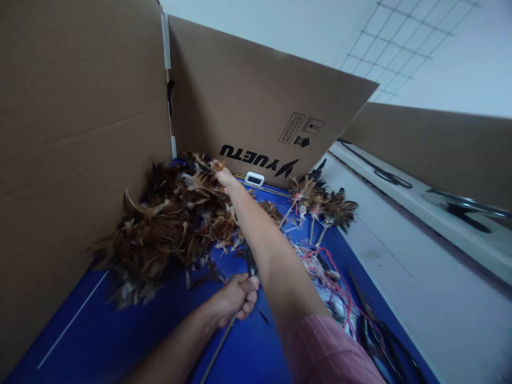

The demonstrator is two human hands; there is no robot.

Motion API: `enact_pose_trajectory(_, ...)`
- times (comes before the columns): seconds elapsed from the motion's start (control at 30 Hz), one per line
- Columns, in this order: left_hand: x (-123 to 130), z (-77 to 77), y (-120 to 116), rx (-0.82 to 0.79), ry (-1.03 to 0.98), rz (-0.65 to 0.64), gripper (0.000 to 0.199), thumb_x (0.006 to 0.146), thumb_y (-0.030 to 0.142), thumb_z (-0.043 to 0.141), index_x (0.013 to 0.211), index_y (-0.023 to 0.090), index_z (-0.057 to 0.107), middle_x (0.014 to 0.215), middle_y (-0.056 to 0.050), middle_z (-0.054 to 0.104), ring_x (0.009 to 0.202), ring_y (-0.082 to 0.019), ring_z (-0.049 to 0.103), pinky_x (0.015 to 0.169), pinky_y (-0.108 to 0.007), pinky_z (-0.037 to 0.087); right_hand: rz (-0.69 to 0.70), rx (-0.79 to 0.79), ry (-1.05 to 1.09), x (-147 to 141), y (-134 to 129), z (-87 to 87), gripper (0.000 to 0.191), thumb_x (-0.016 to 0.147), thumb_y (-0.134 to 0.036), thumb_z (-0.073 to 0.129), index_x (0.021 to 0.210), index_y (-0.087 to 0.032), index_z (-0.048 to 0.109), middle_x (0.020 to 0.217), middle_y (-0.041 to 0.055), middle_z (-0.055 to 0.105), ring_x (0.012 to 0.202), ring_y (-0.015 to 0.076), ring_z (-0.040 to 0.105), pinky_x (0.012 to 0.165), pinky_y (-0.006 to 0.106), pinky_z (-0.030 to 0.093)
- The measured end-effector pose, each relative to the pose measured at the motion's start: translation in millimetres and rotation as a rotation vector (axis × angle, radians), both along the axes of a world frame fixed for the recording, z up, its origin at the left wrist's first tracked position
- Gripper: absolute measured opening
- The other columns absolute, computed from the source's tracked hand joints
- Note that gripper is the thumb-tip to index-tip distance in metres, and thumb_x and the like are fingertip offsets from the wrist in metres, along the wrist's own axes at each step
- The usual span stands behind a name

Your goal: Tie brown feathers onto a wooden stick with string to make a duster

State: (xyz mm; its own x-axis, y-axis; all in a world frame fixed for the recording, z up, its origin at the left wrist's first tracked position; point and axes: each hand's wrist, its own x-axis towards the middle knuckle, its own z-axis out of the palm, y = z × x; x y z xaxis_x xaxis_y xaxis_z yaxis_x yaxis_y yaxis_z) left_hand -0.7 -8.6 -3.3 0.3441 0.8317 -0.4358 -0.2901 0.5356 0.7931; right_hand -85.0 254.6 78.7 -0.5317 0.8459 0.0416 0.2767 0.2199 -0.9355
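Observation:
My left hand (239, 298) is closed around a thin stick (218, 352), whose lower end slants down toward the bottom edge; dark feathers (248, 257) show just above the fist. My right hand (224, 176) reaches to the back of a big heap of brown feathers (160, 224). Its fingers are pressed together at some feathers, partly hidden among them. To the right of my right forearm, several feather bundles on sticks (316, 202) lie together, tied with pink and white string.
Cardboard walls (256, 96) stand at the left and back of the blue table (80, 330). Tangled pink string (336, 282) and black-handled scissors (376, 330) lie at the right. A small white device (254, 179) rests by the back wall.

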Motion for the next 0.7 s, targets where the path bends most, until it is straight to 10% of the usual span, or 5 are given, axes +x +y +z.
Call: enact_pose_trajectory(0.7, -2, 4.3, -1, 0.005, -0.015, -0.004, 0.046, 0.067, 0.062, 0.056, 0.072, 0.02, 0.037, 0.056, 0.009, 0.037, 0.038, -0.002, 0.028, 0.034, -0.017, 0.013, -0.026, 0.205, -0.442, 78, 23, 43.2, 0.08, 0.046, 0.007, 0.065, 0.122, -0.014, 0.053, 0.111, 0.0154, 0.062, 0.082, 0.0219, 0.062, 0.07, 0.034, 0.051)
